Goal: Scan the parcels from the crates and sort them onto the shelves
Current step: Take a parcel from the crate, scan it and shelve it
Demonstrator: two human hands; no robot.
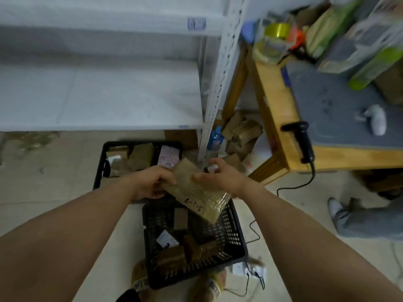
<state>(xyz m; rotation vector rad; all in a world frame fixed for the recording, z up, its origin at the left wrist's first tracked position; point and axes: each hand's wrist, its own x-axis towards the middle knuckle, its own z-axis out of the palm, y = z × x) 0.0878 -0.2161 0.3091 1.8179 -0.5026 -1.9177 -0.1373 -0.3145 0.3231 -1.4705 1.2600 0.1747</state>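
Brown paper under clear tape: the parcel [197,189], held above the far rim of the near crate [238,236], tilted, with a handwritten number on its upper face.

- Left hand [152,184]: fingers [168,177] curled round the parcel's left edge, gripping it.
- Right hand [221,178]: thumb [197,177] laid on the top face, other fingers reaching past the right edge. I read it as a grip, though the underside contact is hidden from me.
- Both forearms are bare and reach in over the near crate.

Near crate: black, perforated, on the floor. Inside I see several brown parcels and one white-labelled packet.

Beyond the near crate, to its left: a second black crate [99,168] holding more parcels.

Further beyond the near crate: a white metal shelf [109,94].

Right of the near crate and further back: a wooden table [274,110] with a black handheld scanner [304,141] lying at its edge, its cable trailing to the floor.

Right of the near crate, at floor level: another person's leg [359,223] in grey.
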